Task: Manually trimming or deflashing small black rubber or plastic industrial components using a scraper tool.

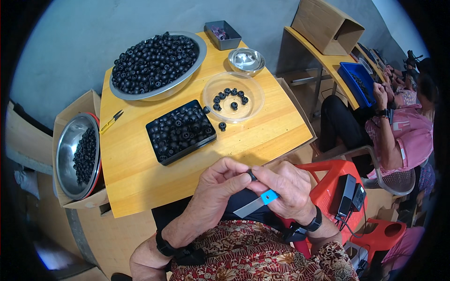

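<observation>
Close to my body, past the table's near edge, both hands meet around a small round black part (252, 175), mostly hidden by the fingers. My left hand (214, 185) is closed, pinching it between thumb and fingertips. My right hand (287, 186) is closed too, thumb and finger against the same part. Under the right fingers juts a flat grey metal blade (249, 208) with a blue end (269, 196) that has a hole in it. Just beyond the hands, a black tray (164, 162) is heaped with similar black parts.
On the wooden table (126, 178) are a large metal basin (202, 49) of black parts, a clear plastic tub (257, 111) with several, a loose part (222, 126), yellow snips (108, 124), a steel bowl (247, 60) and a grey bin (229, 43). A red stool (323, 187) stands right.
</observation>
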Demonstrator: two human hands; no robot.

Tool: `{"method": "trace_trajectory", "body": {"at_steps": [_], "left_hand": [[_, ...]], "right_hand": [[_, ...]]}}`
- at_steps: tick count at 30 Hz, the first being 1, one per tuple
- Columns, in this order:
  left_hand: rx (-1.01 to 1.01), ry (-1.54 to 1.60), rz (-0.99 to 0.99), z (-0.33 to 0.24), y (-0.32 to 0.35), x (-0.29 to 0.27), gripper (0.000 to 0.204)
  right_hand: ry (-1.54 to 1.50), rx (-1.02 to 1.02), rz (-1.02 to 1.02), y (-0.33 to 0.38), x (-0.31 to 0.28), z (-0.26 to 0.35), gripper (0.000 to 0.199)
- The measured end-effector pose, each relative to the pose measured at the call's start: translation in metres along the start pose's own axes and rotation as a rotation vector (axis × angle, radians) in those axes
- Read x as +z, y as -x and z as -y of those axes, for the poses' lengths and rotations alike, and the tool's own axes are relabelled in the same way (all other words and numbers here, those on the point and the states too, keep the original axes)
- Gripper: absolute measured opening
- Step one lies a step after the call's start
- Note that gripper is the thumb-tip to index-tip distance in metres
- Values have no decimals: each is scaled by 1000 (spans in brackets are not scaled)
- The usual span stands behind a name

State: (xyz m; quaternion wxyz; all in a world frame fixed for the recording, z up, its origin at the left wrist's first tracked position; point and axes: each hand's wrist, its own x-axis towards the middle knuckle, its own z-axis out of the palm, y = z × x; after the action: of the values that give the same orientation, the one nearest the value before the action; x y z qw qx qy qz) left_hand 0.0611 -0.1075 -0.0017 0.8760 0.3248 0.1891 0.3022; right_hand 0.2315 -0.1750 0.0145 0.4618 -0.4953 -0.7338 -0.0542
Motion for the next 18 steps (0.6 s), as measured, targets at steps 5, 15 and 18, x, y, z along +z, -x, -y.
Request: {"method": "trace_trajectory", "body": {"at_steps": [5,15,18], "left_hand": [[-55,7,-25,-3,0,0,20],[-35,74,-21,-3,0,2,26],[-46,107,-15,-3,0,2,25]], "right_hand": [[14,3,24,1,-1,-2,40],[-143,170,81,8,-18,-8,27],[-101,144,69,2,-23,-4,23]]}}
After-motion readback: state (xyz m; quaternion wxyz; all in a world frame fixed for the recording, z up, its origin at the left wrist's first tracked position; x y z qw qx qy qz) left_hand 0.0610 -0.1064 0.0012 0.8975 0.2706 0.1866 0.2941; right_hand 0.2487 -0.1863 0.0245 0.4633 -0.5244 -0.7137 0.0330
